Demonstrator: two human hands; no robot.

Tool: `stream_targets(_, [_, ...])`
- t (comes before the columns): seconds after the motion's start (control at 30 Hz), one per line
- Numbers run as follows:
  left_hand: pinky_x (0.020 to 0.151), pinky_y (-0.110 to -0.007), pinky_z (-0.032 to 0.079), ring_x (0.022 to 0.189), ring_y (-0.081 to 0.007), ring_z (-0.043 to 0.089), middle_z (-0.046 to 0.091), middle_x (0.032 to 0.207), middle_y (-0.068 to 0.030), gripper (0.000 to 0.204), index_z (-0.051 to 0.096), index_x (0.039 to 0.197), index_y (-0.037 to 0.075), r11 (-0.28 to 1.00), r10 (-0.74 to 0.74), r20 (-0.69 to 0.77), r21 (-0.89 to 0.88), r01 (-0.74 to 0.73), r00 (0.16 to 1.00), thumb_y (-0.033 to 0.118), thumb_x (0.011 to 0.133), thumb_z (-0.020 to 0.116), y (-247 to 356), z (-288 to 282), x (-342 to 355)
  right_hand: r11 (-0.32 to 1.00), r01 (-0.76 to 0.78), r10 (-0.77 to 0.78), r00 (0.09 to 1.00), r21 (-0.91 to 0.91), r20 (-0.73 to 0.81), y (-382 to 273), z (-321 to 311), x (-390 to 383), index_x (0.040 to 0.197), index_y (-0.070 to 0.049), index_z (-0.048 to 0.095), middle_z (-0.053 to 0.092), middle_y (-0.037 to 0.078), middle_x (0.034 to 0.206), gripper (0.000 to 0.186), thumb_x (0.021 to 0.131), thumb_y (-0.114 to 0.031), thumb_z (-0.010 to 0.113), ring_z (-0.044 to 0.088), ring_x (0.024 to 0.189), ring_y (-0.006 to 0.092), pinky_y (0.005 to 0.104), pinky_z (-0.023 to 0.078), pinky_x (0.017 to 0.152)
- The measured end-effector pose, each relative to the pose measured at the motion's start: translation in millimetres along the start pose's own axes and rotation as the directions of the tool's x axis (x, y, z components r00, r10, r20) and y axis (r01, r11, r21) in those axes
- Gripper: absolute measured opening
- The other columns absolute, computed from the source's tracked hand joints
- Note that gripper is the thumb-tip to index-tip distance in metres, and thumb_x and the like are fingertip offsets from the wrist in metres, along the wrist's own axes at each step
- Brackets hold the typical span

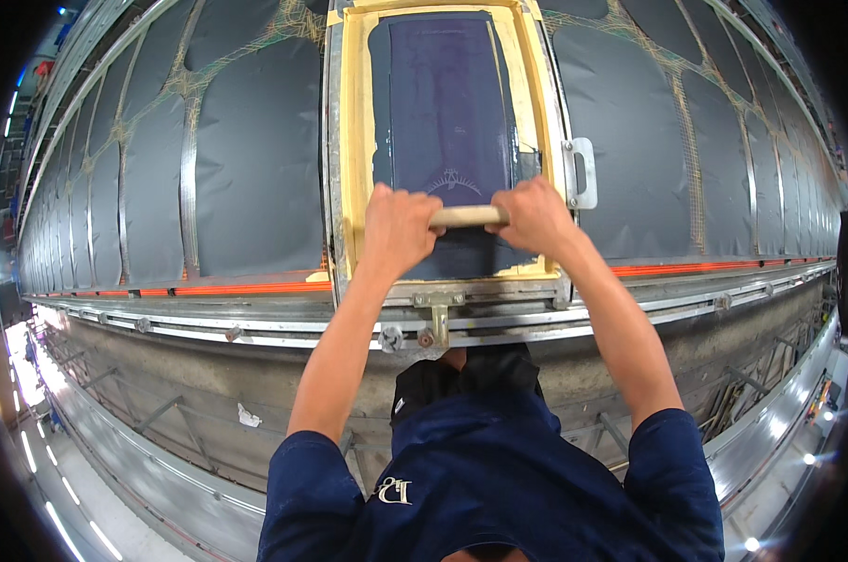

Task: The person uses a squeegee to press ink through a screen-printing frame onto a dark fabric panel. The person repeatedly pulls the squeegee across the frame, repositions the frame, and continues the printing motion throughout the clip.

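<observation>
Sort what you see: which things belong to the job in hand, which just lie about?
Belong to the job:
- Pale wooden bar, held by left grip and right grip
- Rectangular yellow-bordered metal frame with a silver looped handle
- Flat dark-grey panels either side, probably

Apparently just lying about:
- Crumpled white scrap, material unclear

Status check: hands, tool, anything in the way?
Left hand, right hand: both gripping wooden bar. Bar over near end of yellow-edged screen. Nothing seen blocking it; metal handle at screen's right.
</observation>
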State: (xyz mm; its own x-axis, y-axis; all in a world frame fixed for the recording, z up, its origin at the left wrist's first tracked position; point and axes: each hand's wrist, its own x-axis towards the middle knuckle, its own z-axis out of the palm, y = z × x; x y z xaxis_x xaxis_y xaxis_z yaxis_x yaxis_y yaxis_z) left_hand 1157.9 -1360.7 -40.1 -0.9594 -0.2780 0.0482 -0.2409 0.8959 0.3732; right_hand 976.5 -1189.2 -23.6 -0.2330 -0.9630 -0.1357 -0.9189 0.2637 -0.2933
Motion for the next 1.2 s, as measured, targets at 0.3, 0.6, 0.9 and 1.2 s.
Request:
stream_targets(0.3, [0.088,-0.041,0.041,0.094,-0.0242,0.063,0.069,0.092,-0.0029,0.022,0.071,0.087,0.012,0.996,0.062,-0.044,0.07,-0.059,0.997,0.018,0.069,0.082,22.0,-2.6,-46.9,0.751,-0.501,0.659,0.609,0.43,-0.441,95.4,7.0,-8.1,0.118,-0.008,0.071,0.073,0.019,0.114,0.045,0.095,-0.047,0.071,0.067,0.11,0.0392,0.0455,0.052,0.096])
stream_targets(0.6, [0.089,-0.039,0.042,0.092,-0.0193,0.064,0.07,0.098,0.0031,0.036,0.072,0.096,0.016,1.0,-0.011,-0.031,0.023,0.012,0.999,0.011,0.061,0.079,12.9,-9.6,-56.2,0.461,-0.512,0.857,0.468,0.725,-0.214,116.8,-4.9,-11.2,0.109,-0.003,0.07,0.063,0.005,0.078,0.037,0.103,-0.038,0.063,0.052,0.069,0.013,0.0336,0.045,0.066])
stream_targets(0.9, [0.082,-0.038,0.046,0.084,-0.0218,0.067,0.075,0.094,0.0027,0.031,0.076,0.093,0.015,0.989,-0.139,-0.24,-0.086,0.122,0.961,0.006,0.064,0.077,-109.3,-81.3,-130.6,0.553,-0.359,0.771,0.561,0.752,-0.3,-35.4,7.4,95.7,0.102,-0.001,0.067,0.059,0.005,0.074,0.032,0.102,-0.033,0.066,0.048,0.067,0.014,0.0347,0.044,0.065])
stream_targets(1.2, [0.083,-0.038,0.045,0.08,-0.0214,0.065,0.075,0.098,0.0028,0.039,0.074,0.098,0.014,0.985,-0.083,-0.166,0.136,0.106,0.983,0.005,0.06,0.078,-228.2,-139.5,-250.6,0.389,-0.264,0.798,0.575,0.883,-0.18,-173.6,91.8,190.6,0.094,-0.001,0.067,0.064,0.005,0.076,0.03,0.099,-0.03,0.068,0.055,0.069,0.0127,0.0341,0.047,0.066])
